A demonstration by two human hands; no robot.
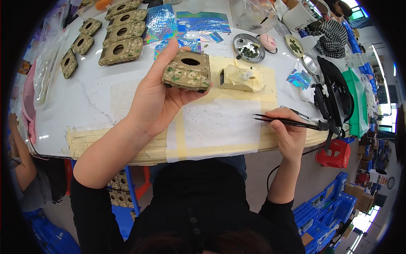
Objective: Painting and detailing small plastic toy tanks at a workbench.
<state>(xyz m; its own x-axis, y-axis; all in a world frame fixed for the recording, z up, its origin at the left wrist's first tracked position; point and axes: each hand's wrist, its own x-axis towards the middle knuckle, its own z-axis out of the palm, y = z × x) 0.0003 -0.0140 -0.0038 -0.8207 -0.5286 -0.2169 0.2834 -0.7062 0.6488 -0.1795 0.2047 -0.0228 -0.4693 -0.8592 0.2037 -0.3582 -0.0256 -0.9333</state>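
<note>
My left hand (154, 95) holds up a camouflage-painted, box-shaped model body (186, 77) with a round dark hole in its top, thumb at its left side and fingers beneath. It hangs above the far edge of a white paper sheet (198, 142) scattered with tiny dark specks. Pinched in my right hand (289, 133) are black tweezers (298, 122), their tips slightly apart and pointing left over the paper. Whether anything sits between the tips is too small to tell. Just right of the model body stands a block wrapped in yellowish tape (241, 80).
Several similar camouflage bodies (120, 51) stand at the back left. Shiny holographic sheets (161, 23) lie behind my left hand. A metal dish (259, 58) holds small dark green pieces. A black bag (334, 84) and green tray (355, 101) are at right. Another person's arm (21, 156) is at left.
</note>
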